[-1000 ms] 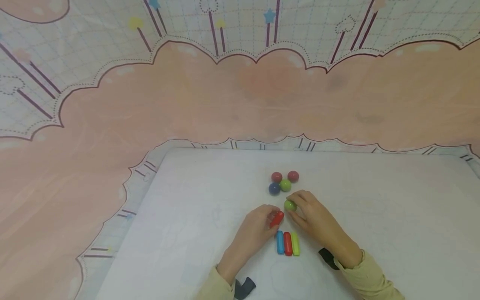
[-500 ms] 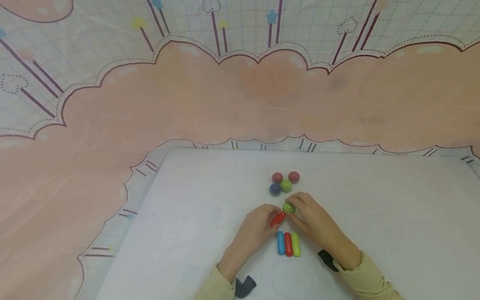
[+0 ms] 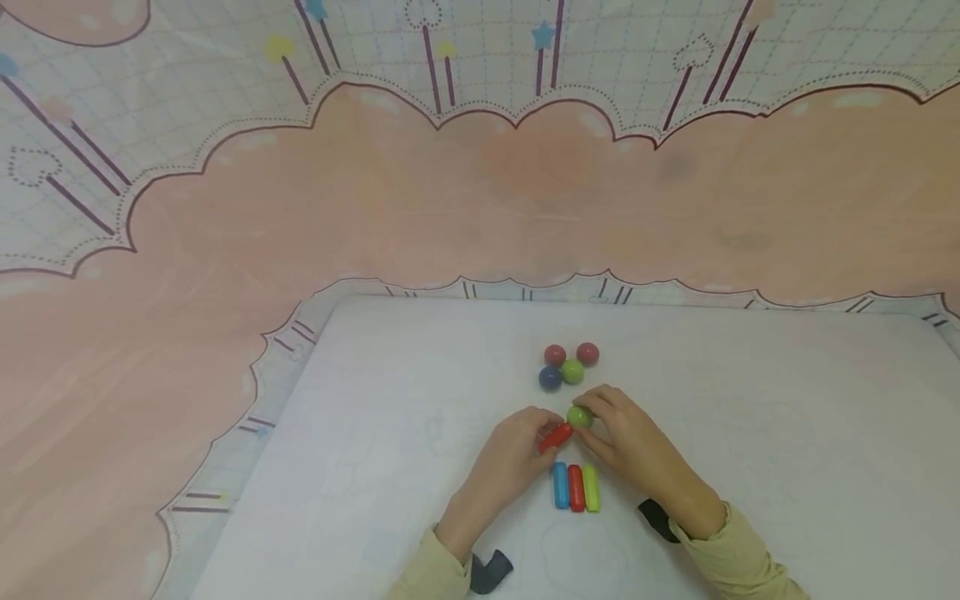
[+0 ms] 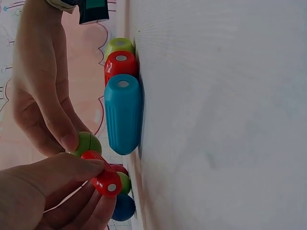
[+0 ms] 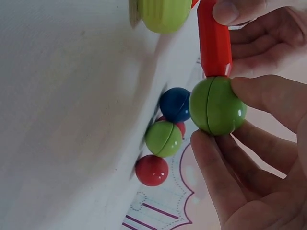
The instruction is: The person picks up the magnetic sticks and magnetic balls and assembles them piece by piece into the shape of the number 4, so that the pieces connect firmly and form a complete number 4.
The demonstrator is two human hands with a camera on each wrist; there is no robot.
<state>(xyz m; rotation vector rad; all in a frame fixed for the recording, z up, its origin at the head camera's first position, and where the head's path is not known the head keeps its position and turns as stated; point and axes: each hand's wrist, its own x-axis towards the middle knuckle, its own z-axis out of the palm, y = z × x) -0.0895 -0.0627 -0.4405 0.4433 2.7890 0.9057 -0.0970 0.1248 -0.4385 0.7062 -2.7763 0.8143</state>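
My left hand (image 3: 513, 450) pinches a red ridged rod (image 3: 556, 437) between thumb and fingers; a light round spot marks its near end in the left wrist view. My right hand (image 3: 626, 433) holds a green ball (image 3: 580, 417) with a seam line around it. In the right wrist view the far end of the red rod (image 5: 215, 43) meets the green ball (image 5: 218, 106). Just in front of the hands lie a blue rod (image 3: 561, 486), a second red rod (image 3: 576, 488) and a yellow-green rod (image 3: 592, 488), side by side.
Beyond the hands rest two red balls (image 3: 588, 353), a dark blue ball (image 3: 551, 378) and another green ball (image 3: 572, 372), grouped closely. The white tabletop (image 3: 390, 400) lies over a patterned pink cloth (image 3: 420, 200). Dark straps (image 3: 491, 572) show near both sleeves.
The green ball in my right hand has shifted slightly left to the tip of the red rod. The left hand holds the rod nearly still. Rods and balls on the table stay put.
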